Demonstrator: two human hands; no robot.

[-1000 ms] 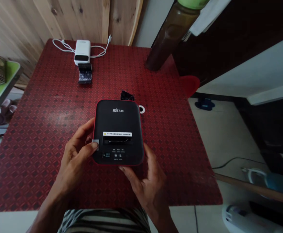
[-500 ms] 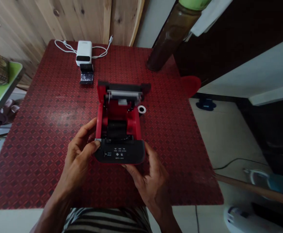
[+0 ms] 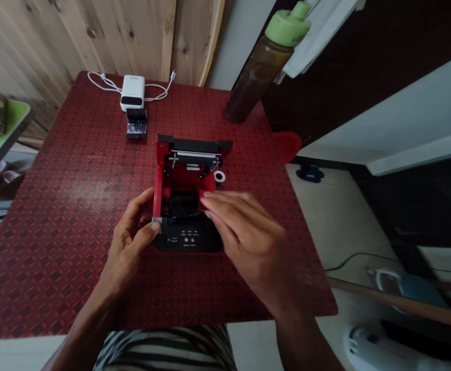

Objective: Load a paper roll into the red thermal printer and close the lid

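A red and black label printer (image 3: 188, 239) sits on the table with its lid (image 3: 194, 146) raised toward the back. Inside its red bay lies a black roll (image 3: 183, 204). My left hand (image 3: 130, 239) grips the printer's left side, thumb on the grey front corner and fingers along the outer wall. Over the right edge of the bay is my right hand (image 3: 248, 232), its fingertips drawn together close to the roll's right end. Whatever those fingertips hold, if anything, is hidden. Behind the printer, to its right, stands a small white-topped roll (image 3: 219, 176).
The table (image 3: 86, 180) has a red patterned cover. At its back are a white power bank (image 3: 133, 93) with a cable and a small black and silver strip (image 3: 136, 123). A tall brown bottle (image 3: 256, 72) with a green cap stands back right, near a red stool (image 3: 287, 146).
My right hand has left the printer's front right corner and risen over the bay's right side, fingertips together. My left hand keeps its grip. The camera view has shifted slightly.
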